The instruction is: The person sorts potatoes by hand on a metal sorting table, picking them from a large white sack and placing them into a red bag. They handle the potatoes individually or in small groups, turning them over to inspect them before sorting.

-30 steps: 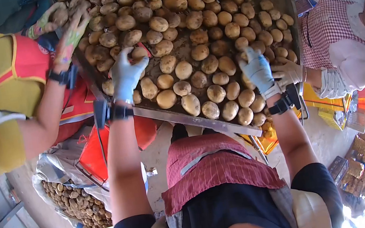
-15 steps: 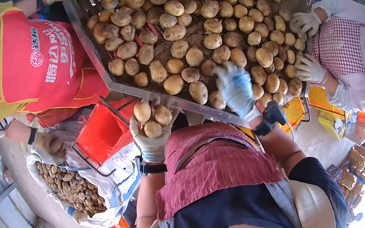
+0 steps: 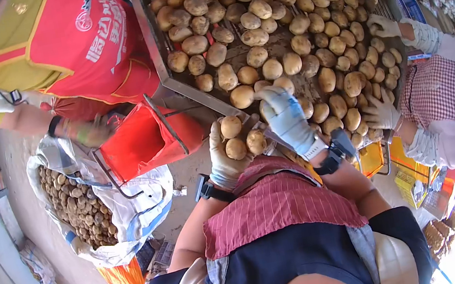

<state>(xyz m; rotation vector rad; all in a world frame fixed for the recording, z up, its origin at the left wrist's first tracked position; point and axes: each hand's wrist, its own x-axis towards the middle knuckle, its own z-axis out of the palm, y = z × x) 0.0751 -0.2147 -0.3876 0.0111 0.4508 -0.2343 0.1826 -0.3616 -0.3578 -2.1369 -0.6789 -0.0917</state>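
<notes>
My left hand (image 3: 226,163), in a pale work glove, cups three potatoes (image 3: 235,148) against its palm and fingers, just off the near edge of the metal sorting table (image 3: 195,94). My right hand (image 3: 286,117), in a white and blue glove, is over that edge with its fingers bent downward and held together. Its fingertips are close to loose potatoes (image 3: 242,97); what lies under the palm is hidden. Many brown potatoes (image 3: 270,68) cover the slatted table top.
A co-worker in a red apron (image 3: 97,49) stands at left beside a red basket (image 3: 141,147) and a white sack of potatoes (image 3: 79,209). At right, another person's gloved hands (image 3: 382,113) rest among potatoes. Yellow crates (image 3: 402,158) stand below the table's right side.
My view has shifted, so the table sits further right. My left hand, still with its three potatoes, is nearer my right hand. The left co-worker's hand has moved over the red basket.
</notes>
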